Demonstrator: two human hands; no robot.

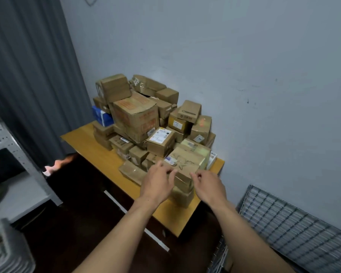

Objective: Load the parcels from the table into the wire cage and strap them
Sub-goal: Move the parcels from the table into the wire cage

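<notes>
From the head camera I am looking down on a wooden table (87, 141) pushed into the corner of a pale wall (244, 66), and it is carrying a heap of brown parcels (161, 107) piled several layers high. A big carton with red print (136, 117) is sitting near the top of the heap, with a blue box (101, 115) tucked in at its left. A labelled carton (160, 139) is lying lower down, towards the front.

Both bare arms are reaching forward to the nearest parcel, a carton with a line drawing (185, 164) on its top, which is resting on other parcels at the table's near right end. The left hand (158, 184) is lying over that carton's near left corner with its fingers bent. I cannot tell whether they are gripping it or only touching (the picture is soft with motion there). The right hand (209, 186) is coming in at the carton's near right edge, its fingers loosely curled and thumb close to forefinger. Here too I cannot tell whether it is holding anything.

The wire cage (283, 219) is standing at lower right, beside the table and against the wall. A grey curtain (28, 75) is hanging at left, above a grey metal shelf (18, 154).
</notes>
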